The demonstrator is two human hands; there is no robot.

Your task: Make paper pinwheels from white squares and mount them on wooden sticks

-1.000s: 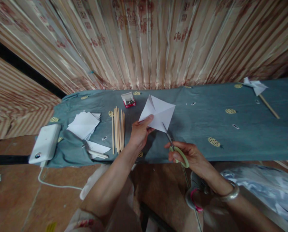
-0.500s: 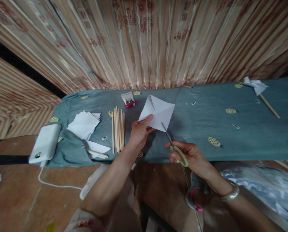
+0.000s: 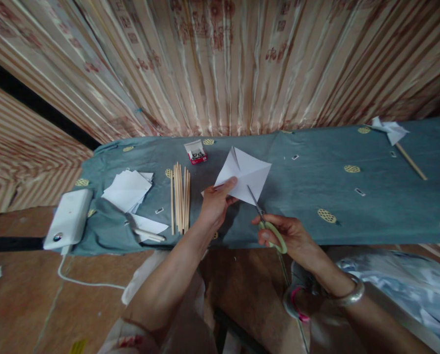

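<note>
Snipping looks partway through on this one: a white square paper sheet with diagonal creases (image 3: 247,169), held up around the middle of the frame. A slit with a lifted edge shows near its top corner, so I'd count that cut as done. At the bottom corner, a pair of scissors with pale green plastic handles (image 3: 274,237) has a blade lying over the paper, pointing inward. I can't make out cuts at the two side corners, so those seem uncut to me.

Grip-wise, the left hand (image 3: 217,200) is pinching the sheet near its left corner, thumb on top. The right hand (image 3: 291,235) is grasping the scissors by the handles.

Elsewhere, one white folded-paper shape on a pale wooden stick (image 3: 396,133) lies at the upper right of the frame, the only put-together piece I can spot. Left of centre there's a loose pile of white paper sheets (image 3: 127,189), no cuts that I can see, plus a row of slim pale wooden sticks (image 3: 179,196) with no paper on them. So plenty left, I reckon.

Container check: a small red and white cardboard box (image 3: 200,160), just above centre-left, has its lid flipped up. Inside are small, dark, shiny bits, too tiny to identify.
</note>
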